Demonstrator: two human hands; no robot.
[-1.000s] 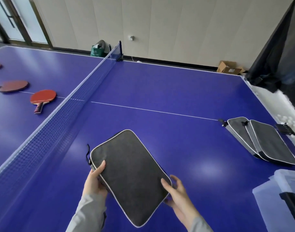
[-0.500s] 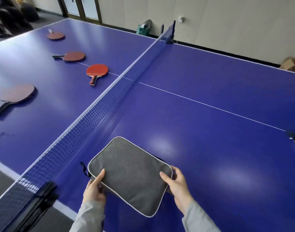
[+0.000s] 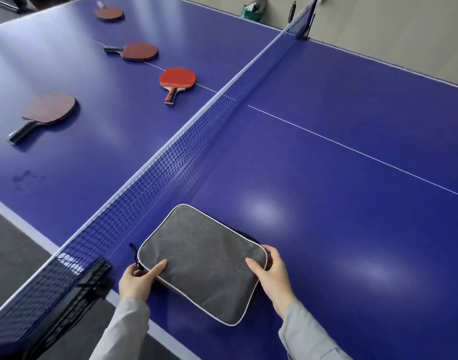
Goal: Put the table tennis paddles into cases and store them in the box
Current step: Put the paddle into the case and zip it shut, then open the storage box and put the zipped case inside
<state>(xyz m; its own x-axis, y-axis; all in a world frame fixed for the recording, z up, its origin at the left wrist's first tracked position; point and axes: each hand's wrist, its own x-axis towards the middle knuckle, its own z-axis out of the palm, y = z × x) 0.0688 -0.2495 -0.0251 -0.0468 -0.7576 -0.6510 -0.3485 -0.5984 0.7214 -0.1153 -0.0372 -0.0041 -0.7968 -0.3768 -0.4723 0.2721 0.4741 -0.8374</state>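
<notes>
I have both hands on the grey case [image 3: 202, 263], which lies flat on the bench [image 3: 326, 152] near its front edge, just right of the net [image 3: 186, 144]. My left hand [image 3: 138, 280] pinches the case's left corner by the zip pull, thumb on top; my right hand [image 3: 272, 275] curls round the right edge, thumb over the piping. I cannot tell whether the zip is open or whether the case lies fully flat or is lifted slightly.

The risks, as I judge them: the case's near corner sits close to the bench's front edge, so a pull toward me could tip it off onto the floor. The zip cord lies close to the net mesh and post clamp [image 3: 92, 276] and could snag there.

The four paddles, the nearest red one [image 3: 177, 79] among them, lie beyond the net, well apart from the case, so reaching one means going over or around the net. To the right the bench gives wide room. The box is not in view.
</notes>
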